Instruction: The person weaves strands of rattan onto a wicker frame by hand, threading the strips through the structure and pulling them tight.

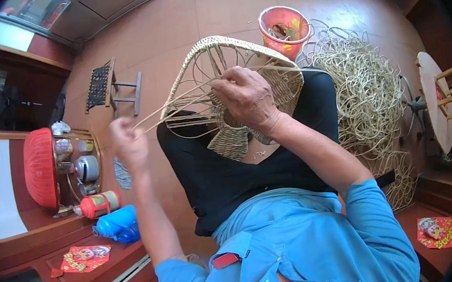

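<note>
A half-woven piece of pale straw cord on a curved frame (216,45) rests across my thighs, with open spokes and denser woven panels (226,146). My right hand (246,95) is closed on cord strands over the middle of the weave, fingertips hidden under the knuckles. My left hand (130,143), slightly blurred, is out to the left of the frame, fingers curled on the cord strands (158,110) that stretch between my hands.
A red bucket (303,32) and large heap of loose cord (365,99) lie right. A woven stool (99,85), rack with red cover (41,168) and kettle (87,169), flask (100,205) and blue bottles (113,224) stand left. A round wooden piece (434,102) stands far right.
</note>
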Motion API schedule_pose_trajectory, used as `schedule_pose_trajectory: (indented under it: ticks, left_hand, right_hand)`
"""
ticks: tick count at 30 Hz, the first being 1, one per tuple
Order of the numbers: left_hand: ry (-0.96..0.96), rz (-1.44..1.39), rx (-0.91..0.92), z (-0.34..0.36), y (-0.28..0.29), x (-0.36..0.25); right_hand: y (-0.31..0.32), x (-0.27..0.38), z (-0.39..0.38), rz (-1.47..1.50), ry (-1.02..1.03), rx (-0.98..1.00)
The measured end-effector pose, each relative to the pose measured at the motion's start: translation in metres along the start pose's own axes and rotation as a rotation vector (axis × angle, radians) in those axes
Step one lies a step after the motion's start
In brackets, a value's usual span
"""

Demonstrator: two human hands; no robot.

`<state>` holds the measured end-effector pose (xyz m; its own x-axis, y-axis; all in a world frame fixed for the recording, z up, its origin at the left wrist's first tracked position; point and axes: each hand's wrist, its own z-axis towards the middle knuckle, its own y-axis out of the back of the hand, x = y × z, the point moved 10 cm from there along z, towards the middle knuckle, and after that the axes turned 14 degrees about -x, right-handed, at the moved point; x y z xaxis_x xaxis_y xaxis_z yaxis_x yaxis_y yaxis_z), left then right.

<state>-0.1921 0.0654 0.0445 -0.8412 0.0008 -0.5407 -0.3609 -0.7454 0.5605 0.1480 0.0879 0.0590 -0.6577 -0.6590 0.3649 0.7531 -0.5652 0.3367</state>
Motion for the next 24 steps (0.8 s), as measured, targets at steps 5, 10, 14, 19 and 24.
schedule_pose_trajectory:
  ticks: [5,10,14,19,24]
  left_hand:
    - [0.543,-0.071,-0.018,0.021,0.126,0.232]
    - [0.853,-0.041,-0.203,-0.001,0.328,0.366]
    - [0.996,0.368,-0.26,-0.041,0.452,0.412]
    - [0.175,0.928,0.869,-0.063,0.246,0.333]
    - [-0.213,0.061,0.262,-0.052,0.031,0.029]
  right_hand:
    - [-0.014,0.004,-0.005,-0.015,-0.03,0.046]
    - [-0.018,0.002,-0.007,-0.018,-0.093,0.048]
    - [-0.023,0.001,-0.008,-0.009,-0.104,0.067]
    - [-0.026,0.003,-0.008,-0.024,-0.102,0.073]
    - [-0.024,0.004,-0.005,-0.034,-0.087,0.049]
